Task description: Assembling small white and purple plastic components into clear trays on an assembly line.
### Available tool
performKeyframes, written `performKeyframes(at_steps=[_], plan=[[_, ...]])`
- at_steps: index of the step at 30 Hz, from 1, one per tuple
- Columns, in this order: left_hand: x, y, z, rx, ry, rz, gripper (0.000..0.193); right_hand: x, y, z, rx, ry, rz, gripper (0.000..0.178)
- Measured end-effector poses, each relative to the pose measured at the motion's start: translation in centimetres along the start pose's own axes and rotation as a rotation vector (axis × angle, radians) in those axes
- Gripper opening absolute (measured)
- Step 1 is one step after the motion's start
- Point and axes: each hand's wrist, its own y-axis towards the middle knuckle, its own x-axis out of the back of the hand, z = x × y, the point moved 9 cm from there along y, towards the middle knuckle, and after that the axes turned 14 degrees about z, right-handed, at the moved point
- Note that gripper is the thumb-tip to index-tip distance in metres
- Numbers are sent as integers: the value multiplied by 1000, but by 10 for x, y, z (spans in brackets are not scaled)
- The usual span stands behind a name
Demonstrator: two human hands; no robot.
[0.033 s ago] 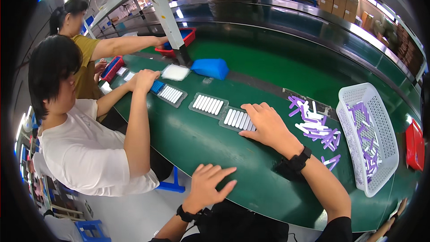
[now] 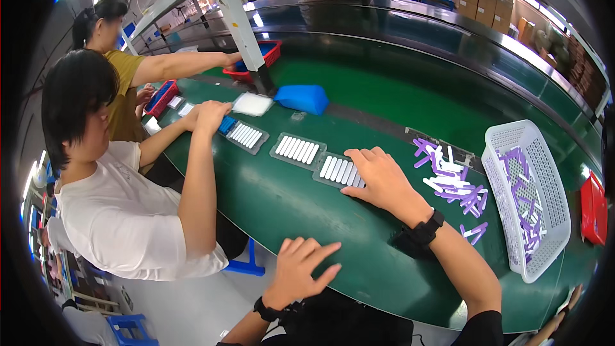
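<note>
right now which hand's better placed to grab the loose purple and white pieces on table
Probably the right hand: it's nearer the pieces; the right wrist lies between them and the left hand.

White sticks [image 2: 335,169], green tabletop [image 2: 262,198]

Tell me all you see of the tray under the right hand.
The tray looks like shallow, greyish, see-through plastic. It lies flat on the green tabletop, slightly angled, holding white sticks side by side in a row. Its left end meets or nearly meets a similar tray. The right hand covers its right end; exact contact there is unclear.
</note>
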Motion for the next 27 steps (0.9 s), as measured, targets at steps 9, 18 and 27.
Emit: performKeyframes(at_steps=[9,18,27], plan=[[-49,-77,-4,72,23,153,55,-11,29,12,-11,57,-5,66],[-165,-209,127,780,-429,492,74,-15,20,3,-33,21,-7,69],[-276,-448,237,793,-143,1087,62,84,-91,3,-56,-28,-115,63]])
